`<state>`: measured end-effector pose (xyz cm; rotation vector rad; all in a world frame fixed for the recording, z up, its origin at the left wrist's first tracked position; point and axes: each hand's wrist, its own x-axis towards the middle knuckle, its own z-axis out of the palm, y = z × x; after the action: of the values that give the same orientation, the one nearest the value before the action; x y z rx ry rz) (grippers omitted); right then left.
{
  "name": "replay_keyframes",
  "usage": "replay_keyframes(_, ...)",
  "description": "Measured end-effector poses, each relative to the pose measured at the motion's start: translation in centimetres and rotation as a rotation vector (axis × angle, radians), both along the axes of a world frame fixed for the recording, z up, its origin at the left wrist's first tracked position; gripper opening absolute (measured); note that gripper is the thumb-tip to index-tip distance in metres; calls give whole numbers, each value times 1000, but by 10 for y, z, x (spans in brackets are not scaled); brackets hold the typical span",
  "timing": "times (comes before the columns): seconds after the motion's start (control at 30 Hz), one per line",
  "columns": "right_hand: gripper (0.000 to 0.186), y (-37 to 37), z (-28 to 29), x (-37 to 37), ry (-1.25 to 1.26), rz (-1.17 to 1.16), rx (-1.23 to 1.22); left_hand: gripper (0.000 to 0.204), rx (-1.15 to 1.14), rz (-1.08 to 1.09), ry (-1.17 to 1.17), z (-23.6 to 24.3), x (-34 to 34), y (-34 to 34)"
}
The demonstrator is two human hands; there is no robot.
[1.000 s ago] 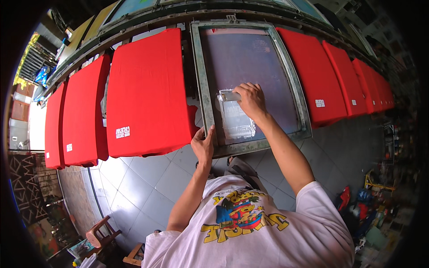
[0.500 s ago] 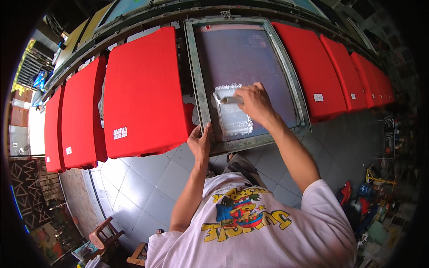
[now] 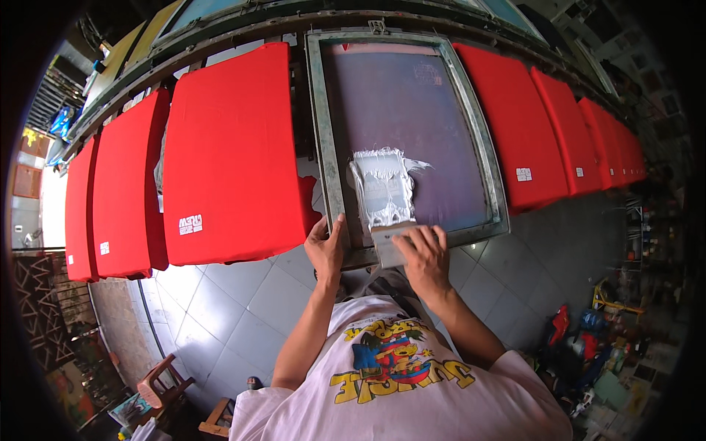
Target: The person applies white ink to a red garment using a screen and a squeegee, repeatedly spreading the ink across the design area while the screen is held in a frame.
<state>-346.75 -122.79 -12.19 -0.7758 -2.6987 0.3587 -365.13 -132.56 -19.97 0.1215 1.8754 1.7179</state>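
A screen-printing frame (image 3: 330, 140) with a purplish mesh (image 3: 401, 103) lies in front of me. White ink (image 3: 381, 153) covers a patch of the mesh near its lower left, with ragged smears around it. My right hand (image 3: 426, 257) is closed round a grey squeegee (image 3: 387, 242), whose edge rests at the near end of the ink patch. My left hand (image 3: 324, 246) grips the frame's left side near the close corner, thumb on top and fingers partly hidden.
Red fabric panels (image 3: 229, 147) with small white prints stand in a row at the left, and more red panels (image 3: 515, 125) continue at the right. A metal rail (image 3: 243, 33) runs behind them. Below lie floor tiles (image 3: 239, 283), a brown stool (image 3: 158, 382) and clutter (image 3: 588, 345).
My right hand has drawn the squeegee toward me, from the middle of the ink patch to its near end. White ink has spread and smeared on the mesh. My left hand still holds the frame.
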Motion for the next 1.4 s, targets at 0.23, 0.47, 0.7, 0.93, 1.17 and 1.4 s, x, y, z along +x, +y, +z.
replay_keyframes(0.23,28,18,-44,-23,138,-40,88,37,-30,-7,7,-5,1,-2)
replay_keyframes(0.47,24,118,-1,-98,14,43,-2,40,59,27,26,-12,-2,0)
replay_keyframes(0.7,21,31,31,-30,-33,48,10,43,-20,-12,12,-4,-2,0)
replay_keyframes(0.93,67,-9,-5,16,-200,66,-169,36,3,1,30,-6,3,7)
replay_keyframes(1.17,73,131,-3,101,-236,-855,-196,30,-130,-25,-10,24,-2,7)
replay_keyframes(1.4,80,245,-73,155,99,-797,-659,31,-254,-11,95,58,1,14)
